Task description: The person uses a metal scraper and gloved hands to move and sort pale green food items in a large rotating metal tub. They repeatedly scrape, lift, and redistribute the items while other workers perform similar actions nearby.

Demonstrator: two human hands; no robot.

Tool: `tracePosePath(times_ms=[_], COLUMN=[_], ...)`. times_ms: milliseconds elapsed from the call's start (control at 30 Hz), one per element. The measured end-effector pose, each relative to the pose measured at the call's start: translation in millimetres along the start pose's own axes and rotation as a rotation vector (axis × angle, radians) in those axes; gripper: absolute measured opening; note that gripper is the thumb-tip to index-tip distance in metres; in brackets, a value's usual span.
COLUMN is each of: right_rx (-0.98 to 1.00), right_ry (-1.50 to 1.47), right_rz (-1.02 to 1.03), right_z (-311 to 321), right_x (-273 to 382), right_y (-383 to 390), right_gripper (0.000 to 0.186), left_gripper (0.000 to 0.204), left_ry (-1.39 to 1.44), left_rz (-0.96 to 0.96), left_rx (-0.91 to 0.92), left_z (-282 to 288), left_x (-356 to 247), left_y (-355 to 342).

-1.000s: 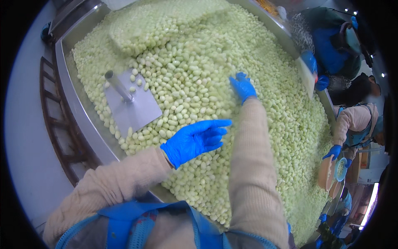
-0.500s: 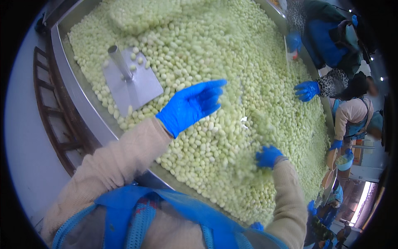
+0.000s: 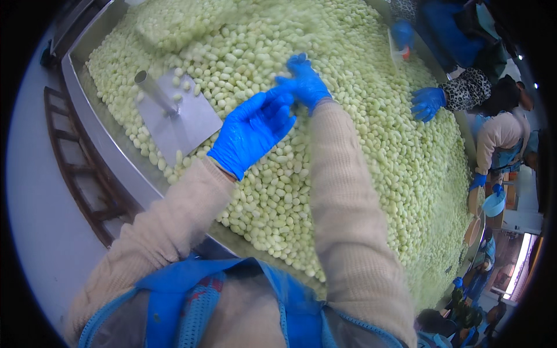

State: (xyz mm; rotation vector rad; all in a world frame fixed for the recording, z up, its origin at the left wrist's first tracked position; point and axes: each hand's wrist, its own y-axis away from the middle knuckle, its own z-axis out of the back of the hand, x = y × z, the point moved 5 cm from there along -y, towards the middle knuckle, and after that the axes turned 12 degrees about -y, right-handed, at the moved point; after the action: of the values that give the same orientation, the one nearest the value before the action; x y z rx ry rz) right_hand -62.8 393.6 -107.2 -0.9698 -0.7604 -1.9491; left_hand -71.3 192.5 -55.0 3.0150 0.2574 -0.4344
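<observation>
Pale green oval fruits like peeled grapes (image 3: 278,203) fill a wide metal trough (image 3: 125,168). Above them is my left hand (image 3: 252,133) in a blue glove, palm turned inward and fingers loosely bent; I see nothing held in it. Just beyond, my right hand (image 3: 306,84), also gloved in blue, reaches over the fruit with fingers apart. Its thumb side overlaps the left fingertips in view; whether they touch I cannot tell. To the left, a flat metal shovel blade (image 3: 185,124) with a tubular socket lies on the fruit, a few pieces resting on it.
A co-worker's blue-gloved hand (image 3: 428,103) with a spotted sleeve rests at the trough's right side. Farther right, another person stands near a light blue basin (image 3: 494,204). A brown ladder-like frame (image 3: 75,168) lies along the left, outside the trough.
My right hand has swept from the lower right up and leftward, coming beside the left hand. My left hand has drawn slightly left and its fingers bend more.
</observation>
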Motion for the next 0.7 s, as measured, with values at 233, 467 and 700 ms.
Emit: tracePosePath(times_ms=[233, 467, 700], right_rx=[0.778, 1.127, 0.165], right_ry=[1.039, 0.893, 0.279], right_rz=[0.173, -0.445, -0.399], right_z=[-48.0, 5.5, 110.8], right_x=[-2.5, -51.0, -43.4], right_y=[145.4, 337.7, 248.5], right_gripper=[0.056, 0.059, 0.074], left_gripper=[0.056, 0.055, 0.053], left_ry=[-0.019, -0.071, -0.044], left_rz=[-0.065, -0.061, -0.07], left_rx=[0.068, 0.123, 0.096], left_z=[2.2, -2.0, 2.0], left_x=[-28.5, -22.3, -19.6], left_y=[6.5, 2.0, 10.5])
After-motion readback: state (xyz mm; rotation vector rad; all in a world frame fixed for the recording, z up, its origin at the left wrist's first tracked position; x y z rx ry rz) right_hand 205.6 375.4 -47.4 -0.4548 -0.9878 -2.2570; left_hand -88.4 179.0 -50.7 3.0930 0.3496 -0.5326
